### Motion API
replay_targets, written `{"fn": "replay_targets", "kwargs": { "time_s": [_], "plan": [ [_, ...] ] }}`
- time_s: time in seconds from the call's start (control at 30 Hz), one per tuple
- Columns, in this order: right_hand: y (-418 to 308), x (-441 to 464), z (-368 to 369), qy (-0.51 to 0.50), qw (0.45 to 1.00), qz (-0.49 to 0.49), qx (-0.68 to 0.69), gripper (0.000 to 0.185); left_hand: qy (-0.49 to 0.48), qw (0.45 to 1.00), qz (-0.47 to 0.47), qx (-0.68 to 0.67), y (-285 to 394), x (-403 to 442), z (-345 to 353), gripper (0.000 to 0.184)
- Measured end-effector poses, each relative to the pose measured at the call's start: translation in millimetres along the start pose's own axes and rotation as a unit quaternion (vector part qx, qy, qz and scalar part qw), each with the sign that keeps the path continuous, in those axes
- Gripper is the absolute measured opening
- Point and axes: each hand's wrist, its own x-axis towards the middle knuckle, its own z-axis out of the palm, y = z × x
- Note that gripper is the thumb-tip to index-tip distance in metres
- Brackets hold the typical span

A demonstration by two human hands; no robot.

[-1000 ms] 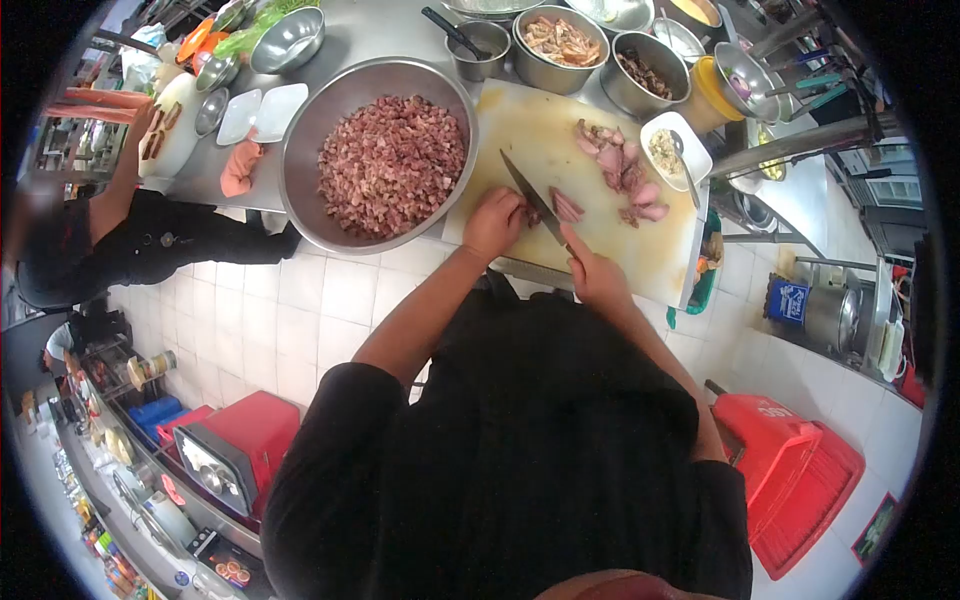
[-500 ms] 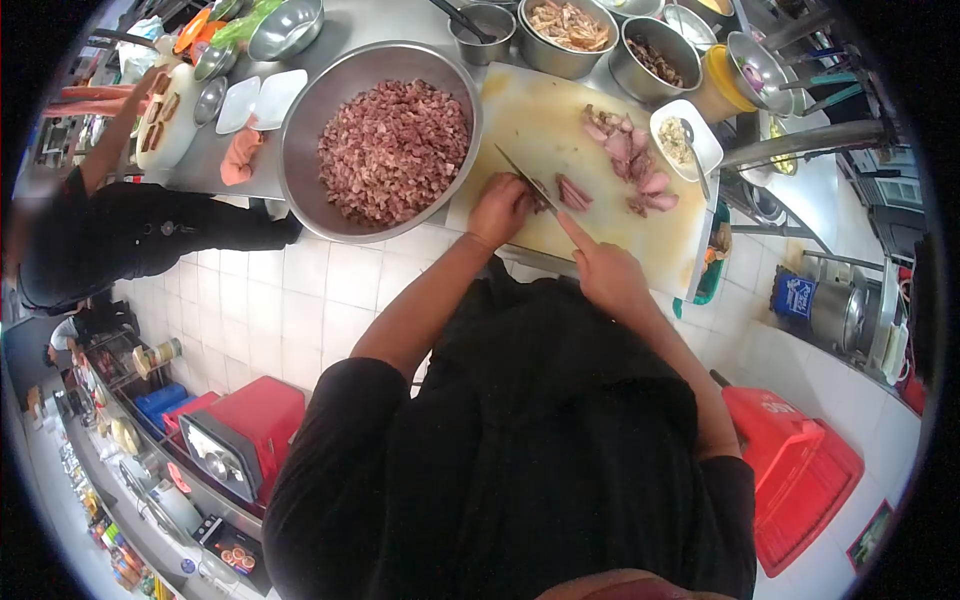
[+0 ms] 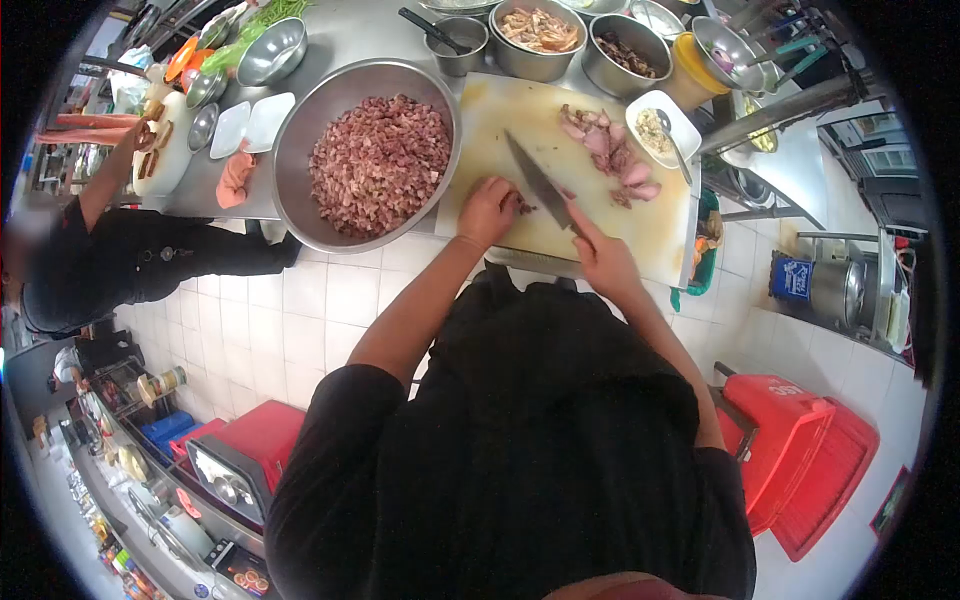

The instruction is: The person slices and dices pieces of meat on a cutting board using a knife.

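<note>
My right hand [image 3: 608, 265] grips the handle of a kitchen knife [image 3: 536, 175], its broad blade laid slanting over the cutting board [image 3: 480, 110]. At the near left part of the board, my left hand [image 3: 486, 212] has its fingers curled together against small dark bits of meat [image 3: 524, 206]. The fingertips partly hide what they hold. A scrap of meat shows by the blade's edge, the rest covered by the knife. Farther right lie several sliced pinkish meat pieces [image 3: 610, 150]. Left of the board, a large steel bowl [image 3: 285, 175] holds a heap of diced meat [image 3: 375, 165].
Behind the board stand a small steel pot [image 3: 460, 62], steel containers of shredded meat [image 3: 540, 30] and dark pieces [image 3: 625, 55], and a white dish [image 3: 685, 130] with a spoon. A co-worker [image 3: 130, 245] works at the left. Red bins [image 3: 790, 450] stand behind me.
The knife blade has turned flatter, showing its broad side, and now covers the meat strips that lay right of it. My left hand has drawn slightly left of the blade. The view has shifted slightly.
</note>
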Motion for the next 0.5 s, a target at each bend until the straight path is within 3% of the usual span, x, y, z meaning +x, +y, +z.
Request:
{"fn": "replay_targets", "kwargs": {
  "time_s": [0.07, 0.17, 0.37, 0.5],
  "plan": [
    [5, -14, -22, 0.038, 0.999, 0.013, -0.023, 0.06, 0.021, 1.0, 0.004, 0.021, 1, 2, 0, 0.008],
    [18, -28, -38, -0.001, 0.993, 0.087, -0.076, 0.06, -0.008, 0.999, -0.027, 0.021, 10, 6, 4, 0.011],
    [31, -53, -18, -0.021, 0.997, 0.077, -0.016, 0.061, 0.021, 0.999, -0.032, 0.0, 29, 6, 21, 0.02],
    [43, -66, -15, -0.011, 0.994, 0.017, 0.11, 0.065, 0.024, 0.998, -0.053, -0.013, 41, 12, 29, 0.025]
  ]
}}
